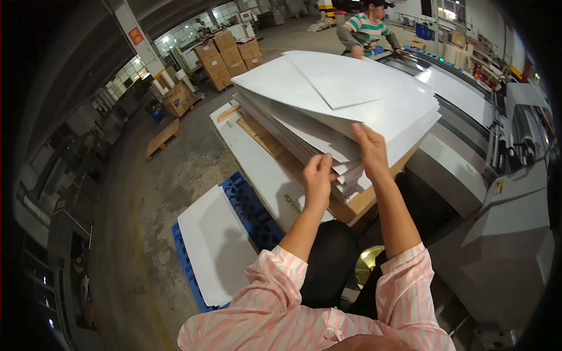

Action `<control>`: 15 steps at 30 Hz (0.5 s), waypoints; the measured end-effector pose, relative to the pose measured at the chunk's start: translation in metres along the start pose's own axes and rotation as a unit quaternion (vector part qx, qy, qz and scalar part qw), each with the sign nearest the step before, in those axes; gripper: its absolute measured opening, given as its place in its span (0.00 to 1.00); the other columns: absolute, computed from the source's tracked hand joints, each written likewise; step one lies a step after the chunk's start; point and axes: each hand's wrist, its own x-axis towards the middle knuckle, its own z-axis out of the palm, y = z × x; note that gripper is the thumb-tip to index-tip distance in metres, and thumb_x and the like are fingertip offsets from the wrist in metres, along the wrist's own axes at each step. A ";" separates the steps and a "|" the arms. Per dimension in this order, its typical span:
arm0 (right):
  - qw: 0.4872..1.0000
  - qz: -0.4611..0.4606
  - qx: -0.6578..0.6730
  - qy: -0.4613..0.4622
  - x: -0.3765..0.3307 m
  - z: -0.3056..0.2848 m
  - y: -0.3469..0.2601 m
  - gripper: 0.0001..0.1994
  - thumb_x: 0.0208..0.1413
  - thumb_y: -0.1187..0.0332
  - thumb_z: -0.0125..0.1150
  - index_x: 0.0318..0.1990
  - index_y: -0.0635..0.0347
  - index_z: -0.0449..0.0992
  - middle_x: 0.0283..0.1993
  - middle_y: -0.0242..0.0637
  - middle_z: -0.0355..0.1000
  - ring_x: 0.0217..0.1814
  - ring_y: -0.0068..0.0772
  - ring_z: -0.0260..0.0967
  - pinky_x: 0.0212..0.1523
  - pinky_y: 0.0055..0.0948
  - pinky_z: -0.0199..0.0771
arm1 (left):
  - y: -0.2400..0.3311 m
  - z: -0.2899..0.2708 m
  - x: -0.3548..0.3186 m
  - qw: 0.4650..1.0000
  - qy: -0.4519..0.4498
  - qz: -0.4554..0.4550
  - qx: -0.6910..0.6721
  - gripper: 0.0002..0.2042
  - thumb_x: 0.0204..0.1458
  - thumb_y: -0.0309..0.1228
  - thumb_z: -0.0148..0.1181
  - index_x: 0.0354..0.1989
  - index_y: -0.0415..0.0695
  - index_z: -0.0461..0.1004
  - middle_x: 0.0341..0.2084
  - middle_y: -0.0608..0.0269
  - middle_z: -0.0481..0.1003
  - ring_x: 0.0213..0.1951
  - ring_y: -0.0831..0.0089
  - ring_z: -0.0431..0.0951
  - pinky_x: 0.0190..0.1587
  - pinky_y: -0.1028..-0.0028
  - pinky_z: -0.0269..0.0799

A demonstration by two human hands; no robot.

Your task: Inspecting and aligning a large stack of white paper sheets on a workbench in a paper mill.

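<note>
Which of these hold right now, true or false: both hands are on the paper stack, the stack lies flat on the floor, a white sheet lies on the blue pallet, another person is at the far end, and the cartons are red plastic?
1. Both the left hand and the right hand grip the near edge of the stack of white sheets. True.
2. The stack lies flat on the floor. False: it is lifted, its layers fanned apart.
3. A white sheet lies on the blue pallet. True.
4. A person in a striped top is at the far end. True.
5. The cartons are red plastic. False: brown cardboard.
</note>
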 end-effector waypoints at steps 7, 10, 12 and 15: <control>0.975 -0.184 -0.120 0.018 -0.008 0.003 -0.011 0.11 0.56 0.69 0.52 0.43 0.64 0.75 0.34 0.34 0.73 0.36 0.24 0.67 0.37 0.22 0.65 | 0.005 0.008 -0.010 1.000 -0.016 -0.017 -0.002 0.05 0.53 0.30 0.52 0.29 0.43 0.71 0.22 0.72 0.68 0.27 0.82 0.68 0.33 0.79 0.67; 0.963 -0.158 -0.212 -0.060 -0.011 -0.001 -0.018 0.10 0.53 0.69 0.55 0.41 0.58 0.76 0.35 0.42 0.74 0.36 0.35 0.70 0.37 0.26 0.68 | 0.003 0.009 -0.007 1.000 -0.001 -0.003 -0.027 0.07 0.53 0.29 0.52 0.26 0.40 0.69 0.21 0.71 0.67 0.25 0.82 0.67 0.29 0.80 0.65; 0.939 -0.144 -0.290 -0.120 -0.011 -0.002 -0.015 0.10 0.52 0.68 0.55 0.40 0.59 0.76 0.36 0.43 0.73 0.38 0.41 0.69 0.40 0.31 0.68 | -0.001 0.005 -0.006 0.999 -0.015 0.003 -0.036 0.07 0.53 0.30 0.52 0.28 0.39 0.70 0.22 0.71 0.67 0.26 0.82 0.67 0.30 0.80 0.66; 0.911 -0.234 -0.316 -0.120 -0.012 -0.009 -0.011 0.11 0.52 0.64 0.53 0.39 0.59 0.76 0.38 0.41 0.74 0.41 0.43 0.68 0.43 0.34 0.66 | 0.006 0.015 -0.010 0.997 -0.019 0.001 -0.078 0.10 0.55 0.35 0.52 0.35 0.39 0.72 0.23 0.71 0.67 0.27 0.82 0.67 0.32 0.80 0.67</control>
